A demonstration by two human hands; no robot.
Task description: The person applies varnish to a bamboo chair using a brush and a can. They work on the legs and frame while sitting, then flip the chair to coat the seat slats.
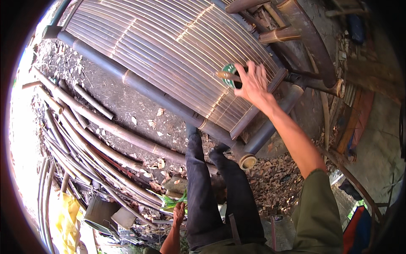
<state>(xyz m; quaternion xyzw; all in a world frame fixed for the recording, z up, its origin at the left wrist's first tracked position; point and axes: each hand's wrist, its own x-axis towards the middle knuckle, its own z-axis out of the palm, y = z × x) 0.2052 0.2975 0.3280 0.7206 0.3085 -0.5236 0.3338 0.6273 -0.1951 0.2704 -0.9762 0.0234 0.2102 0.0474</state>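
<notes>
My right hand (254,82) reaches over the slatted bamboo bench (169,55). Its fingers, a little smeared by motion, curl round a small green can (229,69) with pale markings and a dark inside. A brown wooden handle (227,76) juts from the can toward the left. The palm and fingers hide the can's right side. Down beside my left leg, my left hand (179,212) is closed, and what it holds, if anything, is hidden. Green leaves (175,200) show just beyond that hand.
A thick bamboo rail (160,99) runs along the bench's near edge, ending in a hollow pole end (248,162) by my legs. A curved bamboo armrest (311,40) rises at the right. Long bamboo poles (114,131) lie at the left, near a dark container (101,213).
</notes>
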